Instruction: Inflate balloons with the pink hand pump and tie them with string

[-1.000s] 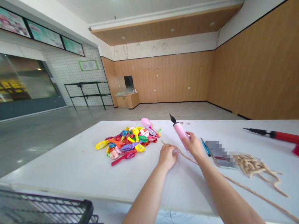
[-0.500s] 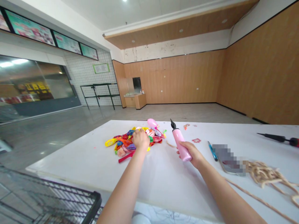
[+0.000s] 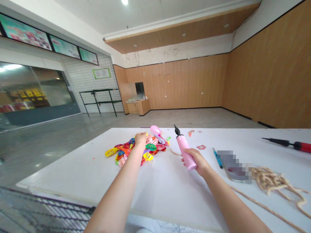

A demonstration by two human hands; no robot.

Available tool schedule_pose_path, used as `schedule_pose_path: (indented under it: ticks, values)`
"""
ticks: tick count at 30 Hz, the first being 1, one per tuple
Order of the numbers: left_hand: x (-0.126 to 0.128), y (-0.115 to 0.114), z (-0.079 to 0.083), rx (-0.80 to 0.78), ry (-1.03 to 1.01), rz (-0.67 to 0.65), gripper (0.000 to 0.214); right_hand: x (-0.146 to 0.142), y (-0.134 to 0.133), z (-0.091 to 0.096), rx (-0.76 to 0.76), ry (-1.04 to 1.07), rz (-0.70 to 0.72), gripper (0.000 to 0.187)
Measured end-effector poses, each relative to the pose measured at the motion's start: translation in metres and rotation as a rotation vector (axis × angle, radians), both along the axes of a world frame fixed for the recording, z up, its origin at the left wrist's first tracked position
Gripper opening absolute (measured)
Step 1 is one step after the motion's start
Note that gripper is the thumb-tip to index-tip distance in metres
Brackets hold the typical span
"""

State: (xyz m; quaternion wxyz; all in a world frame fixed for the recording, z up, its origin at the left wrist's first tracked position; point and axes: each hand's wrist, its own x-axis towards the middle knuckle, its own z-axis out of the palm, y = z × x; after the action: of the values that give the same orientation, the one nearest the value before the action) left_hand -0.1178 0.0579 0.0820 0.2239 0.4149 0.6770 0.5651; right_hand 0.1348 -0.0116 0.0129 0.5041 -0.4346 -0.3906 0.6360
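A pile of bright uninflated balloons lies on the white table. My left hand reaches over the far side of the pile, fingers curled down into the balloons; whether it grips one is hidden. My right hand is closed round the lower end of a pink hand pump, which it holds tilted with the black nozzle pointing up and away. A small pink inflated balloon sits at the back of the pile.
A beige rope lies coiled at the right and trails to the table's near edge. A blue pen and a phone lie beside it. A red and black pump rests far right. A black wire cart stands at lower left.
My left hand left the rope and reached out to the balloon pile, then moved to its far side. My right hand lifted the pink pump off the table and keeps holding it.
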Motion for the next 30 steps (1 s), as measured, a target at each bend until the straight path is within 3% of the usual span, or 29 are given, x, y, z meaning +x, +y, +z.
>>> schedule_pose_path:
  ticks: [3,6,11,15,21,27,30]
  values:
    - [0.023,-0.007,-0.002,0.006,-0.749,-0.258,0.012,0.0,-0.002,0.001,-0.011,0.014,0.026,0.027]
    - [0.045,-0.018,-0.019,0.038,-1.077,-0.381,0.011,0.001,-0.005,0.002,-0.01,0.025,0.056,0.03]
    - [0.071,-0.027,-0.062,-0.058,-1.306,-0.393,0.013,0.001,-0.004,-0.002,0.015,-0.036,0.111,0.032]
    - [0.079,-0.027,-0.081,-0.089,-1.389,-0.389,0.021,0.0,-0.002,-0.006,0.013,-0.11,0.143,0.032]
    - [0.082,-0.026,-0.086,-0.072,-1.43,-0.391,0.02,-0.002,-0.007,0.004,0.109,-0.297,0.162,0.036]
    - [0.084,-0.029,-0.086,-0.022,-1.444,-0.368,0.01,0.0,-0.016,0.035,0.142,-0.676,0.177,0.049]
    - [0.081,-0.031,-0.087,-0.013,-1.471,-0.391,0.01,0.01,-0.028,0.041,0.277,-0.902,0.098,0.056]
